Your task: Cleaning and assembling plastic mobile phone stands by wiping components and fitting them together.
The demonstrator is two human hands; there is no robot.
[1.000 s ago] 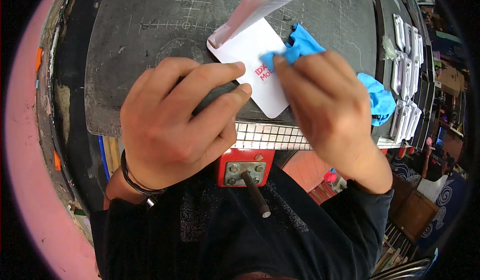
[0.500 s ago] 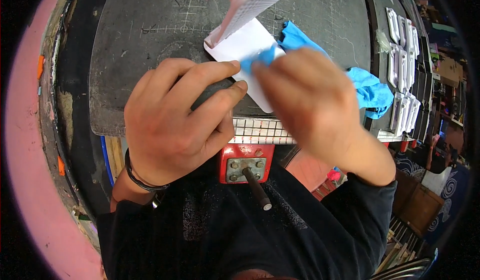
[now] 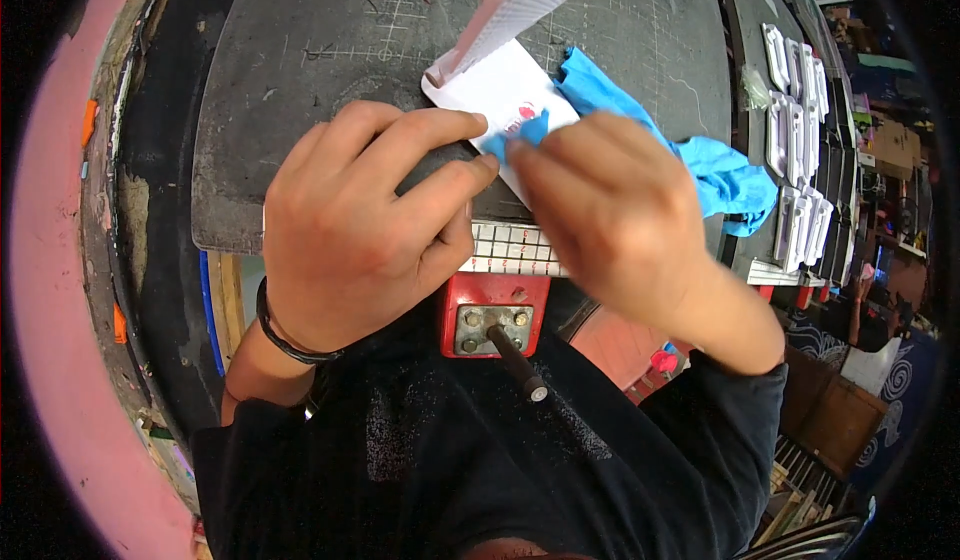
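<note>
While the left hand [image 3: 360, 230] lies curled, palm down, over a dark object on the grey cutting mat [image 3: 300, 80] covering the tabletop, the right hand [image 3: 610, 210] pinches a crumpled bright-blue cloth [image 3: 700, 160] against a white card [image 3: 500, 90]; cloth trails rightward across the mat.

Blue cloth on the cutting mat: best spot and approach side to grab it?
Probably the bunched free end of the blue cloth, taken from the person's right or from above. The other end is pinched under the right hand on the white card, with the left hand close beside. The right end lies loose and crumpled on the cutting mat, so its raised folds offer something to pinch.
</note>
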